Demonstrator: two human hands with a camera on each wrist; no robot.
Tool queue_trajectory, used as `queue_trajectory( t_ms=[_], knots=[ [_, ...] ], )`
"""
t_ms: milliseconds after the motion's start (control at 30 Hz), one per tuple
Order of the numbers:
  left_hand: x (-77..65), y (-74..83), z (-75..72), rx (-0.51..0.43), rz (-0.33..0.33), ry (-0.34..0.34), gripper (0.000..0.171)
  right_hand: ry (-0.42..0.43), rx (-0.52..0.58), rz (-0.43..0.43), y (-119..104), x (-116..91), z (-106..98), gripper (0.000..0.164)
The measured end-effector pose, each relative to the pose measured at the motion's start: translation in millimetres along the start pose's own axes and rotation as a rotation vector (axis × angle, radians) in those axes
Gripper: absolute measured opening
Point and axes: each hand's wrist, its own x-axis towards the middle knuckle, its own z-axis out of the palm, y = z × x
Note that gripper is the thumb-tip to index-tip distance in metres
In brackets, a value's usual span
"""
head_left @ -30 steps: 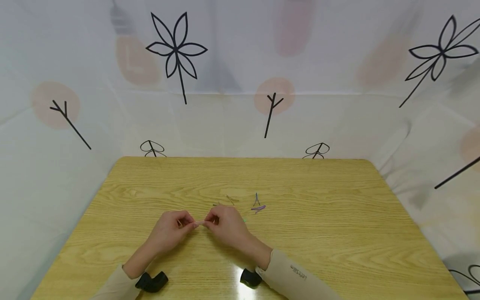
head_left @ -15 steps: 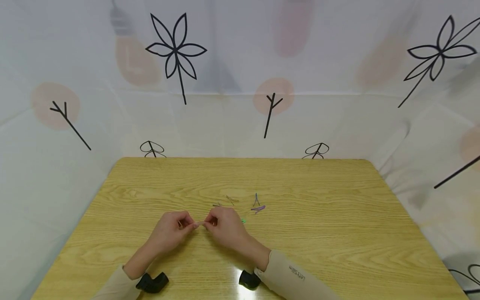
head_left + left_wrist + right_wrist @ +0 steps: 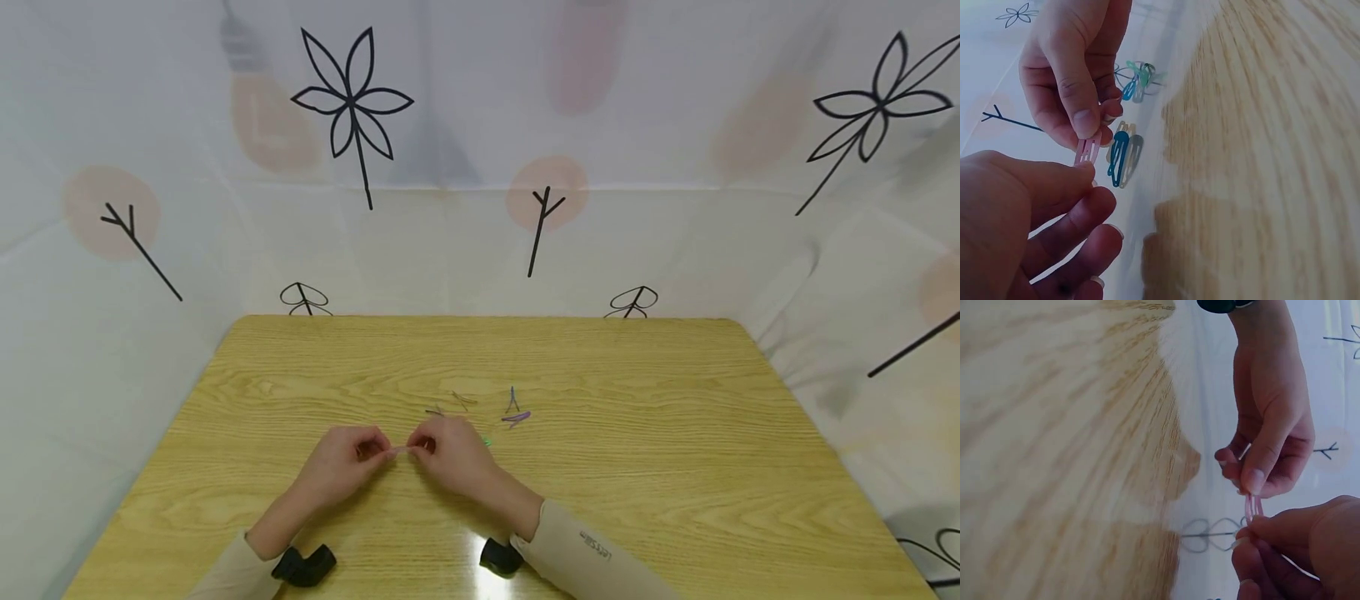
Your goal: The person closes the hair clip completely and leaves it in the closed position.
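Head view: our left hand [image 3: 341,462] and right hand [image 3: 459,457] pinch the pink clip [image 3: 401,450], work seemingly under way; other clips [image 3: 517,416] lie untouched on the table [image 3: 660,467].

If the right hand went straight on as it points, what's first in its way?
Most likely the left hand, pinching the other end of the pink hair clip the right hand holds.

A slender pink hair clip [image 3: 1087,150] with long slots spans between the left hand [image 3: 341,463] and right hand [image 3: 456,454], pinched at both ends.
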Motion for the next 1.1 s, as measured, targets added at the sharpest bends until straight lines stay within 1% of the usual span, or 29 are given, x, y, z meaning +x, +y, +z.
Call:
queue_trajectory(
  t_ms=[167,333,500,633,1000,1100],
  knots=[
    [-0.8,-2.4,0.1,0.018,0.000,-0.019,0.006,-0.040,-0.003,0.020,-0.2,0.2,1.4,0.005],
    [-1.3,-5.7,0.7,0.045,0.000,-0.041,0.007,-0.068,-0.029,0.041,0.0,1.7,4.2,0.005],
    [-1.2,-5.0,0.5,0.079,-0.009,-0.066,0.006,-0.090,-0.073,0.040,0.2,3.7,5.5,0.005],
    [-0.8,-4.6,-0.1,0.084,-0.013,-0.080,0.006,-0.108,-0.083,0.045,-0.7,4.9,5.2,0.005],
    [0.5,-4.5,0.1,0.080,-0.035,-0.083,0.010,-0.118,-0.085,0.060,-1.0,6.0,5.8,0.005],
    [0.3,-5.6,0.7,0.080,-0.032,-0.076,0.011,-0.119,-0.079,0.066,-1.3,6.1,5.6,0.005]
  ],
)
